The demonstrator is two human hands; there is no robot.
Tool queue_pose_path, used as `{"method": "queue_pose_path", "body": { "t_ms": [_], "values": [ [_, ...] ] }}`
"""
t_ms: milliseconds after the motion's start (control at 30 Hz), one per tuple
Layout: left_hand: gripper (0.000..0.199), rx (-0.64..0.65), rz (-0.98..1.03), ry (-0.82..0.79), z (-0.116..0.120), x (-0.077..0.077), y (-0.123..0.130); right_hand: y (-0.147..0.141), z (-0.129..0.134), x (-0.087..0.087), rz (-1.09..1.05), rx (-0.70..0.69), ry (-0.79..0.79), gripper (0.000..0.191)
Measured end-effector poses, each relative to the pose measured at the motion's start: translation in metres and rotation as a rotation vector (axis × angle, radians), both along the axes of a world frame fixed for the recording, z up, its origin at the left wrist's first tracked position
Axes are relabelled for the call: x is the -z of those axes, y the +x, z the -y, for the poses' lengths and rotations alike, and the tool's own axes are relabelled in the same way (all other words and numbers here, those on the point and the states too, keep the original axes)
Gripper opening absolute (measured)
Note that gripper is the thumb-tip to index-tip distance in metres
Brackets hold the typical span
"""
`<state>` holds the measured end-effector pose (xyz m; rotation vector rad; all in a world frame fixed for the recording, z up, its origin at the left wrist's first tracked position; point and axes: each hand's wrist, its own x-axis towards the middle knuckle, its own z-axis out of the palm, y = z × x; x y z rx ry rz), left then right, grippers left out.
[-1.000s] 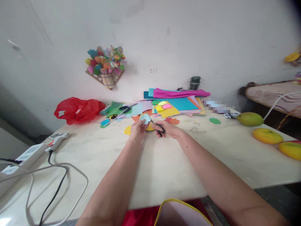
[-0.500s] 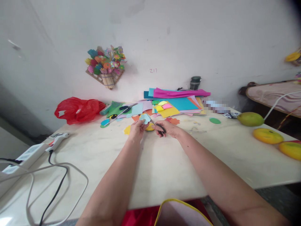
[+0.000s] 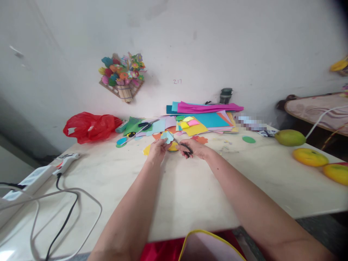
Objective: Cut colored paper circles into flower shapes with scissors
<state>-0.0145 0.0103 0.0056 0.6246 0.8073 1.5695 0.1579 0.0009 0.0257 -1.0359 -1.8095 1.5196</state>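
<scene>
Between thumb and fingers, my left hand [image 3: 157, 148] pinches a light blue piece of paper [image 3: 168, 136] with a scalloped edge. My right hand [image 3: 193, 146] grips a pair of scissors [image 3: 187, 149] by the black handles, fingers through the loops. The blades point up and left, and their tips are at the right edge of the blue paper. Below the paper, a yellow piece [image 3: 173, 146] shows between my hands. An orange flower-shaped cutout [image 3: 201, 140] lies just beyond my right hand, and a yellow cutout [image 3: 147, 149] is left of my left hand.
Coloured sheets [image 3: 214, 123] are stacked at the back. A second pair of scissors [image 3: 146, 125] lies left of them, beside a red plastic bag [image 3: 91, 127]. Mangoes [image 3: 310, 156] sit at the right. A power strip [image 3: 32, 181] and loose cables occupy the left side.
The blue paper and the scissors have shifted very slightly in my hands. Everything else on the table stays where it was.
</scene>
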Motion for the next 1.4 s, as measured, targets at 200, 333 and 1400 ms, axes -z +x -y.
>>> {"method": "queue_pose_path", "body": {
  "t_ms": [200, 333, 1400],
  "values": [
    [0.010, 0.011, -0.002, -0.006, -0.0015, 0.0024, -0.0030, -0.0004, -0.0001, 0.0001, -0.011, -0.005, 0.000, 0.025],
    [0.011, 0.029, 0.003, -0.021, -0.0017, 0.0023, -0.0041, 0.0000, -0.0013, 0.0009, -0.009, -0.004, 0.001, 0.026],
    [0.012, 0.035, -0.030, -0.054, 0.0037, -0.0042, -0.0034, 0.0063, -0.0043, 0.0038, 0.032, -0.040, 0.070, 0.030]
  ]
}}
